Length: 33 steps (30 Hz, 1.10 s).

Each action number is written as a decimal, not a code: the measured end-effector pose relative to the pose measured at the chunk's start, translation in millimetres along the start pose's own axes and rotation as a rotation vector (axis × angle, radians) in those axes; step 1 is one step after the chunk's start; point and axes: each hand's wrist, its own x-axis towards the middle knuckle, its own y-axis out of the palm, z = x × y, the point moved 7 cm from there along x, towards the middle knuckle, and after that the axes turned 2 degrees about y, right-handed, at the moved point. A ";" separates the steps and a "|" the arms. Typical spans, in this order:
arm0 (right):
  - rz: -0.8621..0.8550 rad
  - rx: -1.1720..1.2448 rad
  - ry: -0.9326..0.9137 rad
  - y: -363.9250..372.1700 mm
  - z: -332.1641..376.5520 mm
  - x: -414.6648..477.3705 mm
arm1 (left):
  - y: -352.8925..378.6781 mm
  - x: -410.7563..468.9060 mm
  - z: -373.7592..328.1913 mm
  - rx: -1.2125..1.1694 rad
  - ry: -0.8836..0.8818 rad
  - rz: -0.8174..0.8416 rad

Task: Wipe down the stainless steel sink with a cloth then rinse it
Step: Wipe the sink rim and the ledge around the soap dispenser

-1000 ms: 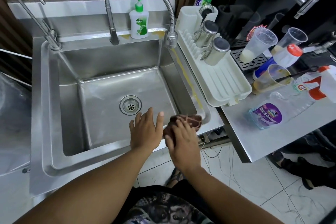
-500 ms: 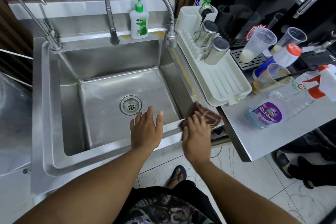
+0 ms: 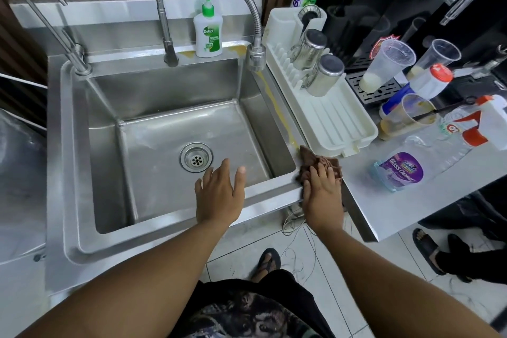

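The stainless steel sink [image 3: 153, 208] fills the left half of the view, its round drain [image 3: 196, 157] in the basin floor. A yellow stain [image 3: 277, 107] runs along its right rim. My right hand [image 3: 322, 192] presses a brown cloth [image 3: 315, 160] flat on the sink's front right corner, fingers over it. My left hand [image 3: 219, 195] rests flat on the front rim with fingers spread and holds nothing. A flexible spring faucet [image 3: 247, 0] arches over the basin, its head at the right rim. No water runs.
A white drying rack [image 3: 337, 121] with two steel cups borders the sink's right rim. A soap bottle [image 3: 207, 33] stands on the back ledge. A glass cleaner bottle [image 3: 400, 170], plastic cups and a spray bottle crowd the counter on the right. A thin second tap [image 3: 79, 63] stands back left.
My right hand has slid the cloth rightward along the front rim to the sink's right corner. My left hand has stayed in place on the rim.
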 end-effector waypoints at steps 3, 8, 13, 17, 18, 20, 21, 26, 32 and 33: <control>-0.093 0.097 0.022 7.7 41.1 -25.5 | -0.6 0.4 -1.1 0.008 0.001 -0.004; -0.036 0.169 -0.396 21.2 100.8 -80.3 | -0.8 0.7 -1.3 0.009 -0.001 -0.020; 0.013 0.139 -0.376 7.3 43.9 -44.0 | -0.2 -0.4 0.1 0.002 0.005 -0.010; 0.001 0.031 -0.109 -0.3 -4.3 -7.6 | -1.8 -1.4 -0.7 -0.005 0.004 -0.005; -0.014 0.024 -0.048 1.4 -1.1 -5.7 | -2.4 -1.6 -1.1 -0.006 0.003 -0.005; -0.066 0.056 0.071 4.5 15.6 -10.2 | -3.1 -1.6 -1.9 -0.015 0.003 -0.010; -0.091 0.072 0.080 5.6 30.2 -16.6 | -3.8 -1.5 -1.9 -0.019 0.004 -0.016; -0.037 0.152 -0.311 22.0 110.1 -75.1 | -7.6 -0.5 -1.3 -0.071 0.003 -0.065; 0.094 0.174 -0.532 12.3 70.2 -60.0 | -8.4 -1.3 1.4 -0.101 0.037 -0.087; 0.087 0.179 -0.441 4.7 45.4 -43.9 | -8.5 -1.5 1.8 -0.111 0.035 -0.087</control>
